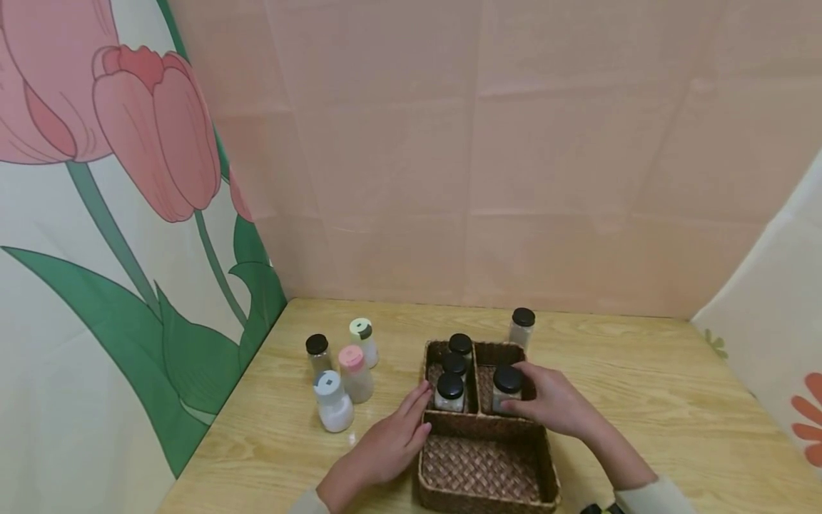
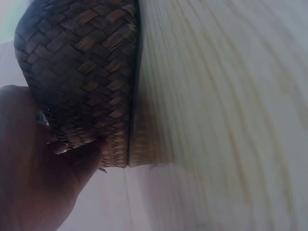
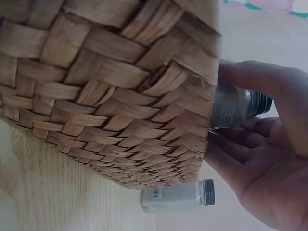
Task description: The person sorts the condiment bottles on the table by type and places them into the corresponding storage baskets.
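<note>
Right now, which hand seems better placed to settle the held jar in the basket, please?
Probably the right hand: it holds the black-lidded jar at the back-right compartment, while the left hand touches the basket's left side.

1. The table (image 1: 642, 400) had a yellowish surface with wood grain, and its far edge (image 1: 610, 314) met the back covering (image 1: 559, 157).
2. This back covering was plain, pinkish beige, with visible fold creases (image 1: 472, 143).
3. On the left was a white covering (image 1: 38, 207), printed with large pink tulips (image 1: 154, 135) and green leaves (image 1: 205, 364).
4. On the right, a pale covering (image 1: 783, 300) showed part of an orange-red flower (image 1: 810, 408).
5. The light looked rather soft.
</note>
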The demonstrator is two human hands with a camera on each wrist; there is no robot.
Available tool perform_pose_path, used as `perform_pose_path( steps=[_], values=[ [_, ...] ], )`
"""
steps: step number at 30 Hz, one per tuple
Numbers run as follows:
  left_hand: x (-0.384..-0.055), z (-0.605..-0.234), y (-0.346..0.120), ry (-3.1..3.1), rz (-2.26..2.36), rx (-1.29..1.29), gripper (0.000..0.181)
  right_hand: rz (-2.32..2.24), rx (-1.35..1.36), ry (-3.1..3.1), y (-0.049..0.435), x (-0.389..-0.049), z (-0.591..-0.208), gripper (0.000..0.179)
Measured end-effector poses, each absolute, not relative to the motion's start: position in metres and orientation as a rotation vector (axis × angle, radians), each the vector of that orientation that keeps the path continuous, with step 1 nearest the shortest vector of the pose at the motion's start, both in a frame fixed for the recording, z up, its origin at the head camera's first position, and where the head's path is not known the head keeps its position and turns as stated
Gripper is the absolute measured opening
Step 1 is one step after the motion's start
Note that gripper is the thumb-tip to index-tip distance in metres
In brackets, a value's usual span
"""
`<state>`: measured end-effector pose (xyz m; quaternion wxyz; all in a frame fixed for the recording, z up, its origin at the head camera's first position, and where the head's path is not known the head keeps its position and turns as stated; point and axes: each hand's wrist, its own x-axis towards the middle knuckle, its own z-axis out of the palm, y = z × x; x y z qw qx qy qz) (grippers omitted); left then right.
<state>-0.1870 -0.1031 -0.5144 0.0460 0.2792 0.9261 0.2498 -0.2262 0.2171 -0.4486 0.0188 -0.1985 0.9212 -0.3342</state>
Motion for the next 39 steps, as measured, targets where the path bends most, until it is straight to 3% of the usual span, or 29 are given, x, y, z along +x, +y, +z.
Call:
perform_pose_path(
  steps=[39],
  values=[
    [-0.187, -0.514, -0.101, 2.844, 0.776, 0.873, 0.057, -0.869, -0.820, 2.681, 0.216, -0.237, -0.457, 0.050]
  ],
)
